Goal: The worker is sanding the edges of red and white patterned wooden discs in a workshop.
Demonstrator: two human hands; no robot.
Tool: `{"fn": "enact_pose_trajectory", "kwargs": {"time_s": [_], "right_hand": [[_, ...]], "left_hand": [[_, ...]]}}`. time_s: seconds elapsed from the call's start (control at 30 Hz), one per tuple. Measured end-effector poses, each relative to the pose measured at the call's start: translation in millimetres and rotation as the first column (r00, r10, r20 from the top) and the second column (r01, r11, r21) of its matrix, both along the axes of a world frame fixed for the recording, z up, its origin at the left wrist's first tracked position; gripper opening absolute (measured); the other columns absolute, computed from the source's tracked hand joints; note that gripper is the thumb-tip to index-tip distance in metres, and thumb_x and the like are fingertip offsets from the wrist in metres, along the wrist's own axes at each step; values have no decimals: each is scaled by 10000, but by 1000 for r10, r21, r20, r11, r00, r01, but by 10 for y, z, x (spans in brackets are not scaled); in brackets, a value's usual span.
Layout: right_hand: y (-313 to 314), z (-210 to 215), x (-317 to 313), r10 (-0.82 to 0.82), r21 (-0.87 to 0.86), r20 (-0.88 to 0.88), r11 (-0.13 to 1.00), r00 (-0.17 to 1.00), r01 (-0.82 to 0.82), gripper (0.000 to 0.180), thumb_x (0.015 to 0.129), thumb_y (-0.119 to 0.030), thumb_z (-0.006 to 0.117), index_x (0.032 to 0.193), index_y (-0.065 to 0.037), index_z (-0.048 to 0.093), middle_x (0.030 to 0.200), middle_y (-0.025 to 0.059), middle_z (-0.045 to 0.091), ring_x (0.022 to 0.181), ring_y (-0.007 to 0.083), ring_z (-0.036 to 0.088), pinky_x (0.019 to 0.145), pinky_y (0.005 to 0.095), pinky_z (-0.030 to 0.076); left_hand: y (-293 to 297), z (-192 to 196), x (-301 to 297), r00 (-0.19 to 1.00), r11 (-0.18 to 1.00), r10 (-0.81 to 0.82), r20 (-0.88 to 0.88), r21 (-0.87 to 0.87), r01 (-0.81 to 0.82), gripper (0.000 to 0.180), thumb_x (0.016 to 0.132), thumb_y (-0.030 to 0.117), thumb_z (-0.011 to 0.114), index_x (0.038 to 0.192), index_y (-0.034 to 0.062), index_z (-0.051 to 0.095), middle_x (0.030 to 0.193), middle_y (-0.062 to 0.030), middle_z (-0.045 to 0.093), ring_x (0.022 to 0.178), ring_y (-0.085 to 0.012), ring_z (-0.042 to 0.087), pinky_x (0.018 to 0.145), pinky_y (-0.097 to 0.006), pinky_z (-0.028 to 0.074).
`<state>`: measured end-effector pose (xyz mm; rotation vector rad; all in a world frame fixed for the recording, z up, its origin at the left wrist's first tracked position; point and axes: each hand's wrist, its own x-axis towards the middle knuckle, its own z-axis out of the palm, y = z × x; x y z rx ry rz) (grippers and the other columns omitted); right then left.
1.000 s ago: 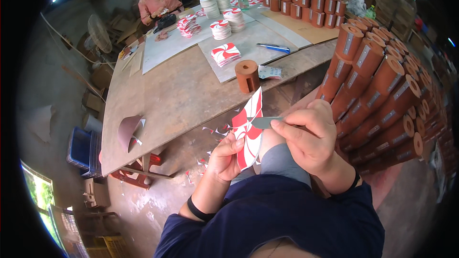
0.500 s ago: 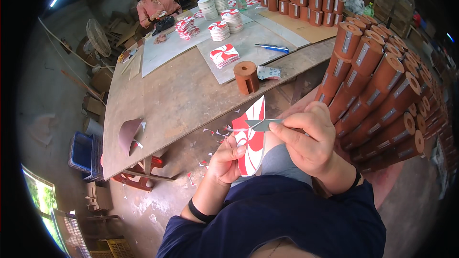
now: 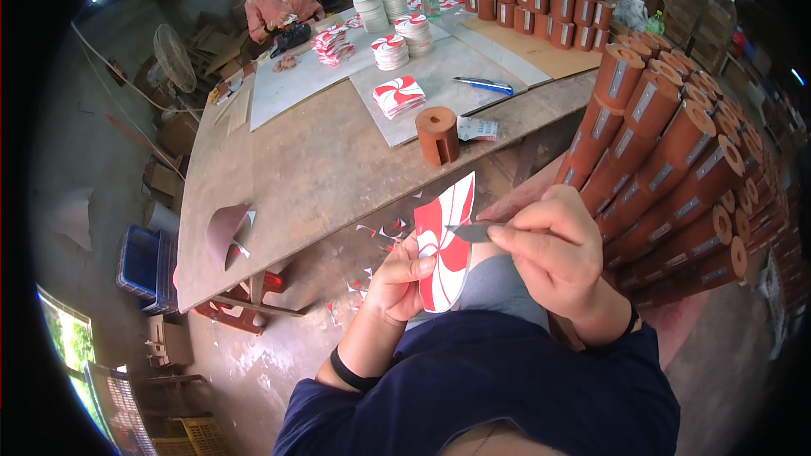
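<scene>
My left hand (image 3: 399, 285) is closed on a flat red-and-white swirl-patterned piece (image 3: 453, 266), thumb lying on its face. The piece is tilted upright above my lap, its upper end pointed. Between the thumb and fingers of my right hand (image 3: 553, 245) is a thin, dark blade (image 3: 473, 233). Its tip reaches over the right edge of the patterned piece; whether it touches the surface I cannot tell. Just beyond, on the table's near edge, stands a brown cylinder (image 3: 438, 139) with a centre hole and a slot down its side.
The wooden table (image 3: 287, 177) carries swirl-patterned stacks (image 3: 399, 95), a blue utility knife (image 3: 484, 85) and a curved brown scrap (image 3: 226, 235). Many brown cylinders (image 3: 667, 152) are piled at right. Trimmings (image 3: 393, 230) lie on the floor. A person (image 3: 283, 2) sits across the table.
My right hand has shifted slightly right, drawing the blade back toward the piece's right edge and turning it. My left hand keeps its hold almost unmoved.
</scene>
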<state>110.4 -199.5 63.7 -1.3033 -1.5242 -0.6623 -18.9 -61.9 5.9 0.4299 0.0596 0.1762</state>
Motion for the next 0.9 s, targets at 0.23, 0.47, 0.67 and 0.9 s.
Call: {"fn": "enact_pose_trajectory", "kwargs": {"time_s": [0.23,0.47,0.67,0.9], "right_hand": [[-53,64,-33,-40,9,161,999,986,39,221,582,-59,620,801,-81,643,703,-31,501,546,132,402,537,287,314],[-66,84,-125,-145,88,237,988,961,128,221,564,-99,654,784,-108,651,725,-55,505,572,105,414,607,287,355],[-37,47,-127,-164,102,255,985,953,143,234,549,-111,678,782,-115,653,729,-67,503,575,93,409,633,280,354],[-32,31,-132,-186,111,273,981,944,161,232,551,-110,676,781,-110,654,738,-68,504,577,93,406,632,276,354]], "left_hand": [[-30,71,1,1000,997,-18,21,80,16,376,723,51,569,1055,14,398,801,-137,496,473,-134,449,372,-231,368],[50,-69,-3,960,978,-117,254,-137,155,537,696,-46,566,1178,-38,329,1096,-164,504,996,-244,528,875,-336,418],[35,-50,-12,965,973,-120,232,-166,161,519,698,-45,568,1167,-31,345,1085,-167,509,987,-248,532,872,-339,420],[34,-60,-9,954,975,-123,273,-148,167,516,700,-51,564,1168,-37,346,1091,-168,504,996,-249,526,879,-342,414]]}}
